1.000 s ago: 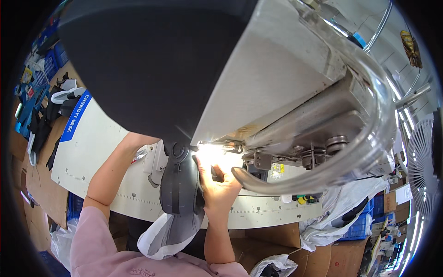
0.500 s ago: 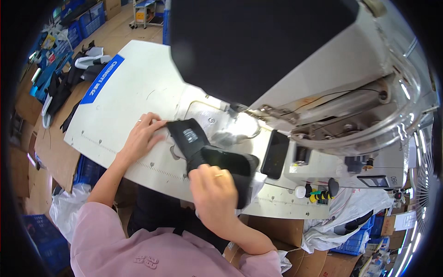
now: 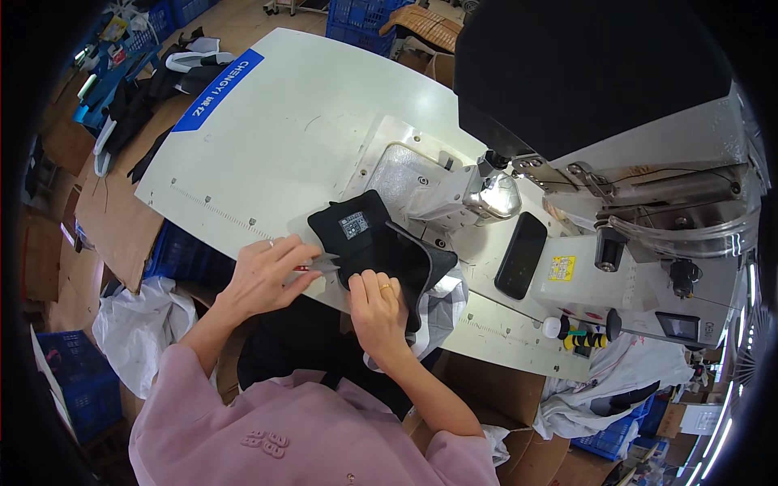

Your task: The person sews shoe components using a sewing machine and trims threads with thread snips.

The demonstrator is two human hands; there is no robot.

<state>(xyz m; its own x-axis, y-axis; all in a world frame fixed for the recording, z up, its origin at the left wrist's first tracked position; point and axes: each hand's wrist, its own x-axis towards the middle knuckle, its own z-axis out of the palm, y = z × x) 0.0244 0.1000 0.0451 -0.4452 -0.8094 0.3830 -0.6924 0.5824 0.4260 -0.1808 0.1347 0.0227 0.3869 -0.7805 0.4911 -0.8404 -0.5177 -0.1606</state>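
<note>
In my left hand [image 3: 267, 279] is a small pair of thread snips [image 3: 324, 264], with pale metal blades and a bit of red at the grip. The blades point right, at the near left edge of a black fabric piece [image 3: 369, 251]. My right hand [image 3: 377, 312] is closed on that piece's near edge, fingertips curled over it. A small printed label [image 3: 354, 226] faces up on the fabric's left part. Grey-white lining [image 3: 442, 312] hangs from its right side, over the table's front edge. Whether the blades touch thread or cloth cannot be made out.
The white sewing table [image 3: 284, 121] holds a sewing machine [image 3: 494, 194] just beyond the fabric. A black phone [image 3: 521, 255] lies right of the fabric. Small bobbin-like items [image 3: 583, 332] sit at the front right. Black and grey pieces [image 3: 174, 81] are heaped on cardboard at the left.
My left hand, seen earlier flat beside the fabric's far left corner, now holds snips at its near edge. The fabric has been shifted and my right hand grips its near edge. The view has turned.
</note>
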